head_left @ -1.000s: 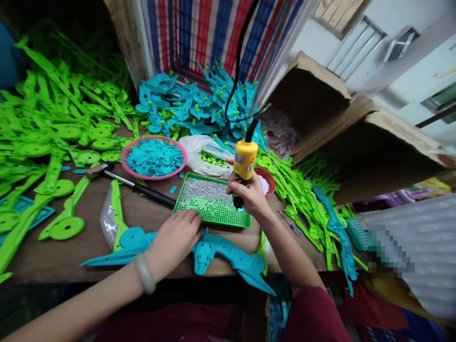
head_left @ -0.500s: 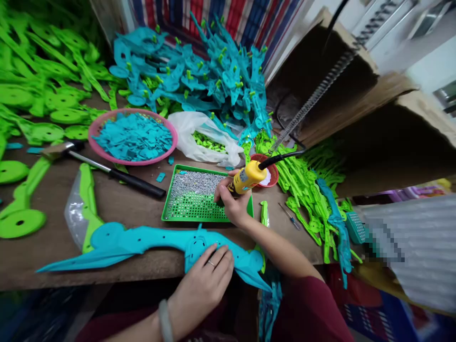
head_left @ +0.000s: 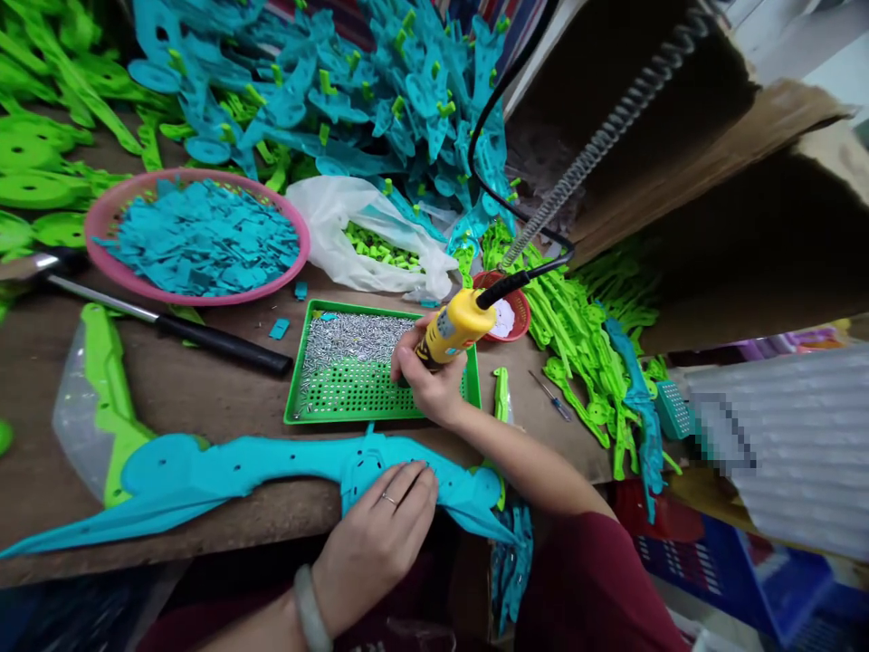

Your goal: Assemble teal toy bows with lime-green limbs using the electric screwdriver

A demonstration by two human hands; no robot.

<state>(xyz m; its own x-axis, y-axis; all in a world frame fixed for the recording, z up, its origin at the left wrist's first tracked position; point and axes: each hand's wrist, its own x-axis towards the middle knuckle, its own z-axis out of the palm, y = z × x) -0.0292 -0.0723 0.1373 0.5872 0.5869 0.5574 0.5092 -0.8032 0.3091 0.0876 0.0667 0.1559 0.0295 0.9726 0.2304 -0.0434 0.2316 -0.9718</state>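
Observation:
My right hand (head_left: 431,376) is closed around a yellow electric screwdriver (head_left: 462,328), held over a green perforated tray (head_left: 291,398). Small silver screws (head_left: 353,340) cover the tray's far part; the tool's tip is hidden by my hand. Along the table's front edge lies a long blue plastic bow-shaped part (head_left: 285,462) with screw holes. Flat on its right half rests my left hand (head_left: 380,534), fingers stretched out and side by side, the thumb out of sight. Behind the blue part's left end stands a green curved piece (head_left: 109,398) with a clear plastic sheet.
A hammer (head_left: 217,344) lies left of the tray. Behind are a pink basket (head_left: 95,217) of blue pieces, a white bag (head_left: 319,217) of green bits and piled blue parts (head_left: 326,100). Rightward are a red basket (head_left: 521,317), green parts (head_left: 577,362) and a small screwdriver (head_left: 553,398). A spring (head_left: 611,136) hangs above.
The view has moved in closer, so the baskets and the blue part's left end appear farther left. Both hands keep much the same places, the screwdriver still over the tray.

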